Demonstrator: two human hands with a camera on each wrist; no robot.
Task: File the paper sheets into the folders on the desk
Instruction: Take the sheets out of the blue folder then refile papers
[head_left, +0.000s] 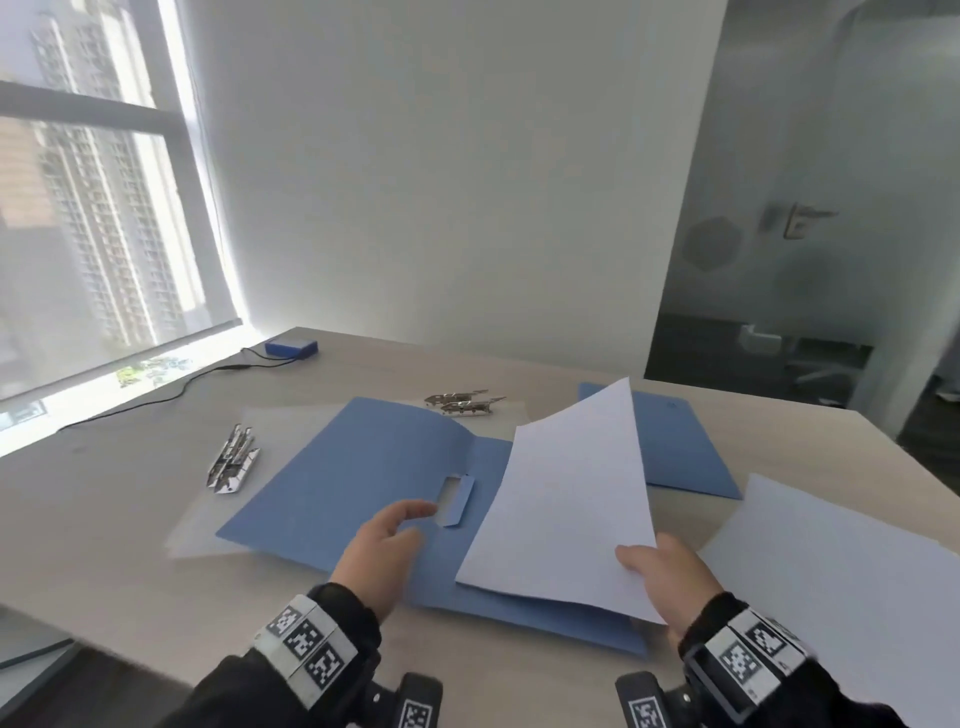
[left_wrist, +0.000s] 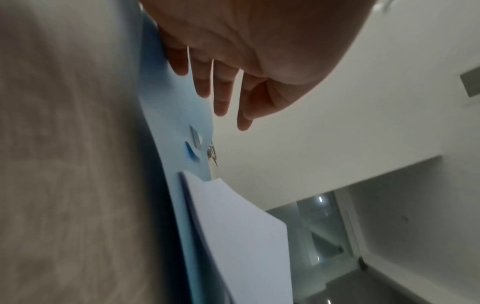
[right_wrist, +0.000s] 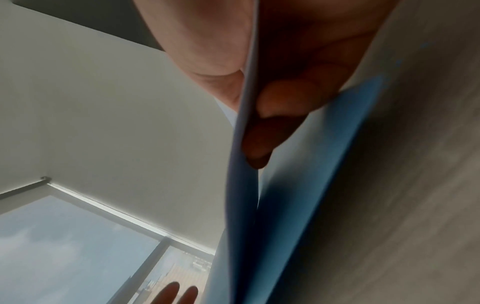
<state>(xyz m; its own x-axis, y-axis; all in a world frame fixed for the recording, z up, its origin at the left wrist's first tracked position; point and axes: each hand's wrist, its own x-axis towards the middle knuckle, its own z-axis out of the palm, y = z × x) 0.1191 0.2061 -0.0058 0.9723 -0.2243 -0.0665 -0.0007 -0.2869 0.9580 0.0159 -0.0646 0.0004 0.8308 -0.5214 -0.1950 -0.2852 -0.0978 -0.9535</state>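
The right hand (head_left: 670, 582) has its grip pinched on a white paper sheet (head_left: 566, 499), lower centre, tilted above the open blue card folder (head_left: 363, 467) on the pale desk (head_left: 104, 519). The left hand (head_left: 384, 545), fingers straight, presses that folder. The one-corner hold could let the sheet sag and buckle.
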